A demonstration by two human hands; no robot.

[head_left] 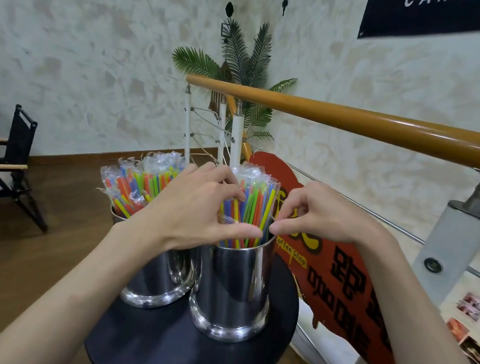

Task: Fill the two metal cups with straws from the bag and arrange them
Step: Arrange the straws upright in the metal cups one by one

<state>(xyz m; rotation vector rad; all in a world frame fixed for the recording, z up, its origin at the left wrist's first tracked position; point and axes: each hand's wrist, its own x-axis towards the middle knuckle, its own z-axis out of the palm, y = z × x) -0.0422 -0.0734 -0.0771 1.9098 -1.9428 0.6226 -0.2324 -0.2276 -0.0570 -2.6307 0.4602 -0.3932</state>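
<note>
- Two metal cups stand touching on the round black table (165, 353), lower centre; both hold wrapped straws.
- Left hand (194, 215) and right hand (317, 214) pinch straws (251, 211) in the right cup (232, 292).
- Risk: a sideways tug may tip this cup or flick straws out.
- Left cup (157, 275) stands beside it.

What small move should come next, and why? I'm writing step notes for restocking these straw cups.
Probably draw both hands together to gather the straws in the right cup upright. The left hand and right hand already curl round that bundle from either side, and some straws lean outward. The left cup looks full.
</note>
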